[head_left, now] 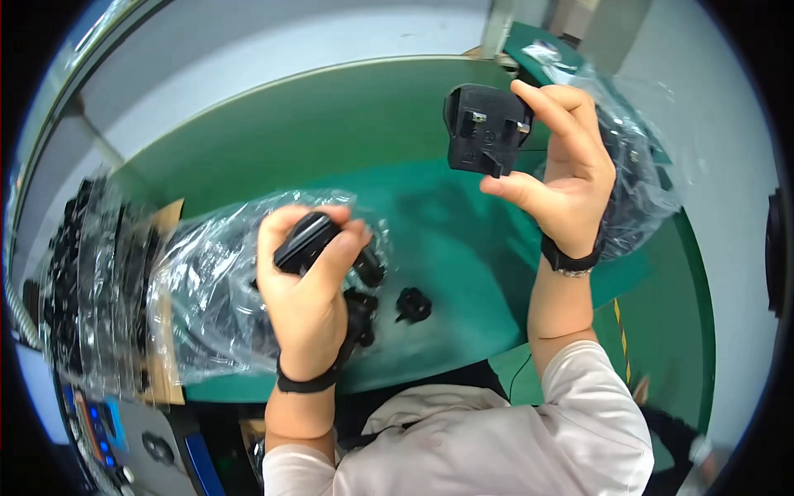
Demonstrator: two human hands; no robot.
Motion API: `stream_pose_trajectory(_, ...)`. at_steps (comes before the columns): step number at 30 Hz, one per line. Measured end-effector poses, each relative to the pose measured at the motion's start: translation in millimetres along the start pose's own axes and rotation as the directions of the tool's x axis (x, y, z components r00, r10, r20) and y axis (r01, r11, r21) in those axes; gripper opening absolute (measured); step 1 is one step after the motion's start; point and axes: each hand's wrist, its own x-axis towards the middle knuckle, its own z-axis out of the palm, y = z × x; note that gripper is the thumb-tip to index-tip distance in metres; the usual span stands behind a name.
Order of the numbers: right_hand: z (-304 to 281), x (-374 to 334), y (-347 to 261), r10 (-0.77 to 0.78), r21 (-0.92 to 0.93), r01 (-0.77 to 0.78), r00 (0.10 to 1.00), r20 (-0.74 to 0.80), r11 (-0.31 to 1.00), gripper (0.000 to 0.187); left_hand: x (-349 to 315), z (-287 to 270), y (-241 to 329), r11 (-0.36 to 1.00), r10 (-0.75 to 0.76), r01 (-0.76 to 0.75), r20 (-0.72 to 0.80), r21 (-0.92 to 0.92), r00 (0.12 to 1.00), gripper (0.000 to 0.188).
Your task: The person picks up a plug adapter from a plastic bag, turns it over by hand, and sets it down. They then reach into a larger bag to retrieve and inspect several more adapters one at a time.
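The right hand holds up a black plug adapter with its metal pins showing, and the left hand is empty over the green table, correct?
Not quite: in the head view the left hand is not empty, it grips a black part. The right hand does hold the black plug adapter, pins showing, above the green table.

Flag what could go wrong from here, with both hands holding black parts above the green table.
The right hand pinches the black plug adapter only by its edge with fingertips, raised above the green table; it could slip and drop. The left hand grips a black part right beside the clear plastic bag, so film may snag. A loose small black piece could get knocked off.
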Motion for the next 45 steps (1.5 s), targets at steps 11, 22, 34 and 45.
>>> stream_pose_trajectory(11, -31.6, 0.9, 4.7, -0.022, -0.072, 0.025, 0.999, 0.044, 0.997, 0.073, -1.8, -1.1, -3.1, 0.999, 0.009, -0.007, 0.047, -0.036, 0.999, 0.030)
stream_pose_trajectory(22, -27.0, 3.7, 5.0, 0.006, -0.074, -0.006, 1.000, 0.009, 0.997, 0.066, 0.7, -2.8, -5.5, 0.999, -0.007, 0.010, 0.050, -0.049, 0.999, 0.030)
stream_pose_trajectory(34, -30.6, 4.4, -0.8, -0.057, -0.044, 0.057, 0.998, 0.003, 0.997, 0.066, 1.4, -4.0, -5.7, 0.998, 0.005, -0.002, 0.053, -0.058, 0.999, 0.029)
stream_pose_trajectory(45, -92.8, -1.6, 15.2, 0.228, -0.763, -0.335, 0.942, -0.247, 0.553, 0.055, 0.3, -3.3, -6.9, 0.985, -0.143, 0.151, 0.105, -0.078, 0.984, 0.040)
